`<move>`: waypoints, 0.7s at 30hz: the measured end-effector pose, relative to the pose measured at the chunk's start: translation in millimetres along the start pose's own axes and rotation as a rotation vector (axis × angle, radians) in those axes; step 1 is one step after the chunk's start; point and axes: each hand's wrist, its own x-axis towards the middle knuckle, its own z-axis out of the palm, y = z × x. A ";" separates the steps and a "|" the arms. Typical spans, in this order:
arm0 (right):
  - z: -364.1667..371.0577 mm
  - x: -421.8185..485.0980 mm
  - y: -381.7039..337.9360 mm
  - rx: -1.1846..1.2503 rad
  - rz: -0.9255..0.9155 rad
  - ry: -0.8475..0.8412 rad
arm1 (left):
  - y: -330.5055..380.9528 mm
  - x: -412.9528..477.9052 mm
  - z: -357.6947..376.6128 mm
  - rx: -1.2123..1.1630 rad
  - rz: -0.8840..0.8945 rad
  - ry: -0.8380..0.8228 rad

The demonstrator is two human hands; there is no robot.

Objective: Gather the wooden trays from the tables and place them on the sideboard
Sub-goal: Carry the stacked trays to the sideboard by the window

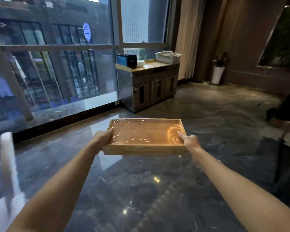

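Note:
I hold a stack of wooden trays (pixel 146 136) level in front of me over the dark marble floor; the top one is covered in clear film. My left hand (pixel 101 138) grips the left edge with the thumb on the rim. On the right edge, my right hand (pixel 190 141) holds on with its thumb lying inside the tray. The sideboard (pixel 151 84) stands ahead against the window, a few steps away, with a wooden top and dark cabinet doors.
On the sideboard top sit a black-and-blue box (pixel 126 60), a white bowl (pixel 140 63) and a covered white container (pixel 167 56). A potted plant (pixel 218 71) stands in the far corner. Dark furniture (pixel 285 111) is at the right; a glass wall runs along the left.

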 end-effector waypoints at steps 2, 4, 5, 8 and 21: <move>3.9 45.1 -14.6 -0.023 0.014 0.022 | 23.4 51.5 16.8 0.013 0.005 -0.030; 8.1 90.4 -30.7 -0.043 0.013 0.058 | 48.4 98.9 32.3 0.022 0.015 -0.046; 9.3 113.0 -37.9 -0.044 0.013 0.070 | 60.7 121.5 40.6 0.026 0.023 -0.056; 11.9 177.0 -55.7 -0.043 0.012 0.091 | 92.9 181.1 66.6 0.044 0.028 -0.081; 49.7 493.9 -91.6 -0.066 0.010 0.010 | 172.3 442.4 189.4 0.105 0.028 0.011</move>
